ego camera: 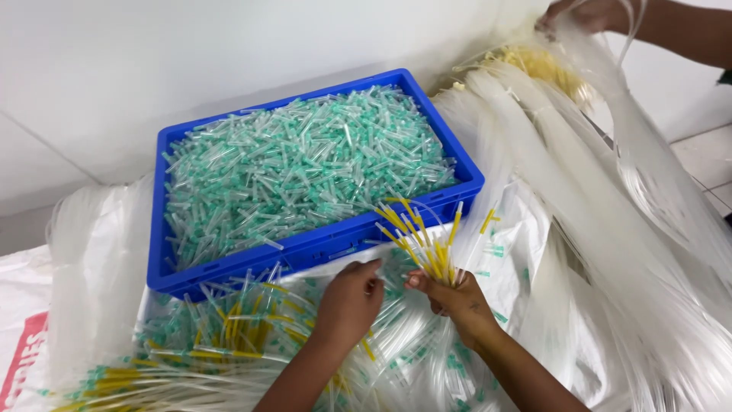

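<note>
My right hand [456, 300] grips a fanned bunch of clear tubes with yellow tips [423, 236], held upright in front of the blue crate [316, 248]. My left hand [349, 299] is beside it, fingers curled, touching the base of the same bunch. The crate holds a heap of small clear and green plastic caps [301, 172]. Below my hands lies a pile of clear tubes with yellow and green ends [221, 336].
Long bundles of clear tubing [595, 206] drape over the right side. Another person's hand [591, 14] holds tubing at the top right. A white sack [27, 336] with red print lies at the left. A white wall stands behind.
</note>
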